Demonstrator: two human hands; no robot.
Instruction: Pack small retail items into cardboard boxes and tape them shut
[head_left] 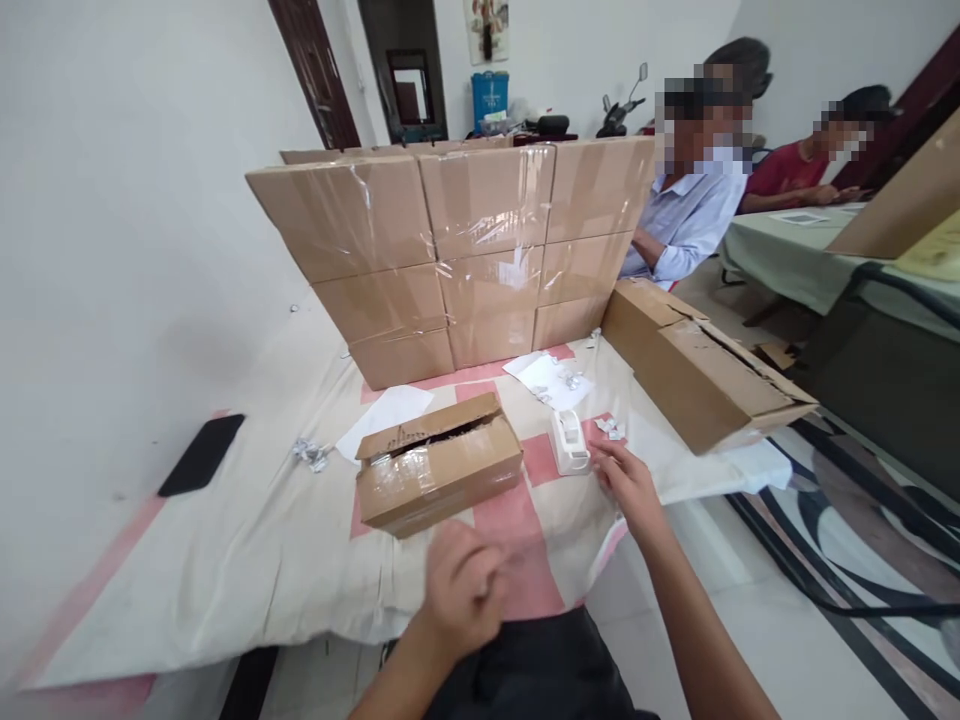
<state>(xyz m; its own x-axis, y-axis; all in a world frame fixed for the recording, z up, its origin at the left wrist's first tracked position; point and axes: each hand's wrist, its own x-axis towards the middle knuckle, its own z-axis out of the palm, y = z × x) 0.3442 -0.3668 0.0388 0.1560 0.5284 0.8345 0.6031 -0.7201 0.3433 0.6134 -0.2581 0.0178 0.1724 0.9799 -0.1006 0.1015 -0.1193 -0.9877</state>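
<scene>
My left hand [463, 585] is in front of a taped cardboard box [450, 480], apart from it and blurred by motion. Its fingers are curled together, and whatever they may hold is too small to make out. At the right side of a white tape dispenser [570, 445] is my right hand [626, 480], fingers loosely stretched out, with nothing seen in them. Whether its fingertips touch the dispenser I cannot tell. The box lies on the cloth-covered table with a dark gap along its top flaps and shiny tape across it.
Stacked cardboard boxes [487, 250] wall off the table's back. More boxes [712, 370] lie along the right edge. Crumpled scraps [311, 453], paper sheets [551, 380] and a black phone-like slab [202, 455] lie about. One person [697, 220] sits behind the boxes, another [787, 180] farther right.
</scene>
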